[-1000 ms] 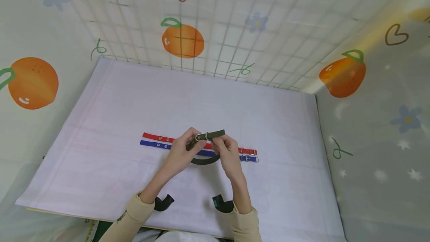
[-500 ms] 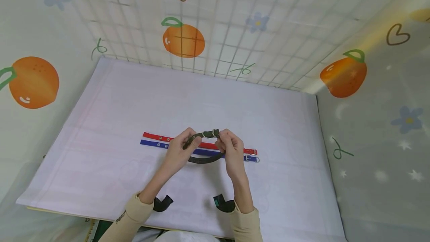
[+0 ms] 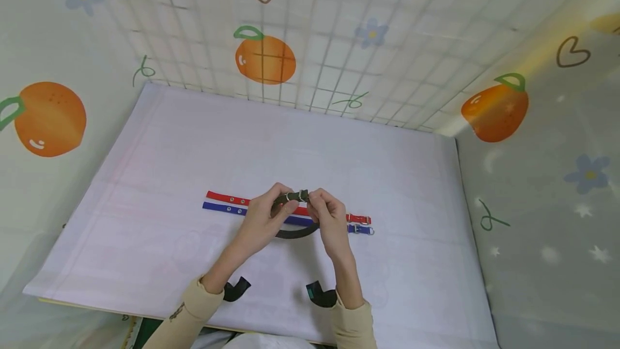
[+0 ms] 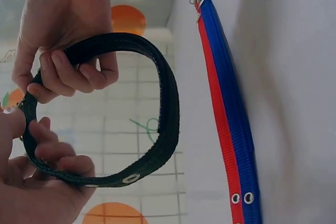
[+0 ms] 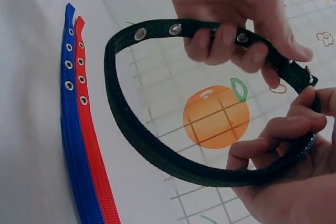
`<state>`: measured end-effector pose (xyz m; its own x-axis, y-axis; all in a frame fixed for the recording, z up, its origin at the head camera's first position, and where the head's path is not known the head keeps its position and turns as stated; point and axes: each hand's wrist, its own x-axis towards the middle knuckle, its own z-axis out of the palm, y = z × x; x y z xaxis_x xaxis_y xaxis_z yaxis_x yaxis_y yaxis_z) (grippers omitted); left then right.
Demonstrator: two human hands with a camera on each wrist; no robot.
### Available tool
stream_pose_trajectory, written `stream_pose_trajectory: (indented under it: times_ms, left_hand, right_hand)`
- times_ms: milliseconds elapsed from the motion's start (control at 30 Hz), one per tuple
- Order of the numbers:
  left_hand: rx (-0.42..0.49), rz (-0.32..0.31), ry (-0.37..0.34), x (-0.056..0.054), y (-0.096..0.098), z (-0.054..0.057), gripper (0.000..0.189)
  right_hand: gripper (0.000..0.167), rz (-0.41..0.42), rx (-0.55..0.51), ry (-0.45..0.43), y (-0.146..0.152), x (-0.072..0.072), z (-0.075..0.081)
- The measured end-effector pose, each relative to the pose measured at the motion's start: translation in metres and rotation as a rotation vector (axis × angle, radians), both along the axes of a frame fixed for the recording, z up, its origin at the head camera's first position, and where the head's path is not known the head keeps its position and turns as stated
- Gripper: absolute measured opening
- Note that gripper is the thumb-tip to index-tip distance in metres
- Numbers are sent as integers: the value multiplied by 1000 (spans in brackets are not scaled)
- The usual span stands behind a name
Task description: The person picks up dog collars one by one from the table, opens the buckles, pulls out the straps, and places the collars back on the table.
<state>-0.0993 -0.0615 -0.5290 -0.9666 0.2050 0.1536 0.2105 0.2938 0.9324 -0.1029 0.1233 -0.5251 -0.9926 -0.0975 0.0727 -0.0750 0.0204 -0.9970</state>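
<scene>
A dark green pet collar (image 4: pixel 170 93) is held up above the table, bent into a closed loop with its buckle (image 3: pixel 303 195) at the top. My left hand (image 3: pixel 261 218) grips the eyelet side (image 5: pixel 176 29) of the collar, fingers curled through the loop. With thumb and fingertips, my right hand (image 3: pixel 330 225) pinches the collar right beside the buckle. The strap's tip is mostly hidden by the right fingers. Behind and below the hands lie a red collar (image 3: pixel 359 219) and a blue collar (image 3: pixel 220 208), flat and side by side, partly covered by the hands.
A white cloth covers the table (image 3: pixel 194 139). A wire grid (image 3: pixel 319 63) behind a printed curtain stands at the back, with printed sheets on both sides. Dark straps (image 3: pixel 322 295) hang at each wrist.
The green strap's tip stuck out right of the buckle a second ago. The right hand moved slightly right with the collar, then back left, and its fingertips now cover the tip.
</scene>
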Motion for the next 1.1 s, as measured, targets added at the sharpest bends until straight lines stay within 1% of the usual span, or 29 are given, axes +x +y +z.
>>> stream_pose_trajectory:
  times_ms: [167,333,467,633,733,867,967,1100]
  left_hand:
    - [-4,21,24,1,1,1,17]
    - [2,66,-7,1,1,-1,17]
    - [0,109,-17,1,-1,-2,27]
    - [15,146,-46,1,-4,-3,32]
    - [13,150,-58,2,-5,-4,33]
    - [22,135,-65,1,-5,-7,32]
    - [65,121,-88,0,-6,-9,30]
    - [147,124,-158,-3,-10,-10,27]
  right_hand:
    - [28,-3,7,1,1,0,0]
    - [29,-12,-3,-14,2,0,-2]
    - [35,-38,-32,-22,3,0,-2]
    - [37,-64,-83,-13,5,-2,0]
    - [36,-60,-93,-14,6,-2,1]
    - [37,-67,-108,-17,6,-2,1]
    - [39,-82,-143,-21,6,-3,0]
    - [35,-100,-193,-35,10,-4,0]
